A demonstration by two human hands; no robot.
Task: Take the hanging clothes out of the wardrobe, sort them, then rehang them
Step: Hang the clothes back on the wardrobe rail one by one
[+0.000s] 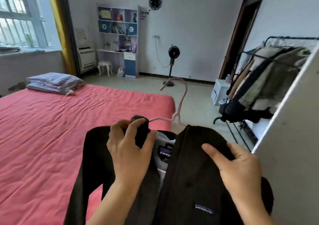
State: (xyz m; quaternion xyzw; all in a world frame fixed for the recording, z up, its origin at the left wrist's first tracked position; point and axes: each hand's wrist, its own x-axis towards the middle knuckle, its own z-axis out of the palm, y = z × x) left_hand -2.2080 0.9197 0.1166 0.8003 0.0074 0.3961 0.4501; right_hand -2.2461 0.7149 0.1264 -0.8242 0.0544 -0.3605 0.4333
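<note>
A dark fleece jacket with a logo patch on its chest hangs in front of me on a pink hanger; the hook sticks up above the collar. My left hand grips the left side of the collar, fingers curled round the fabric. My right hand holds the right shoulder, thumb on top. At the right, several coats hang on a black clothes rail. A white panel at the right edge partly hides the rail.
A bed with a red cover fills the left, with a folded blanket at its far end. A standing fan, a desk with shelves, a white stool and a window lie beyond.
</note>
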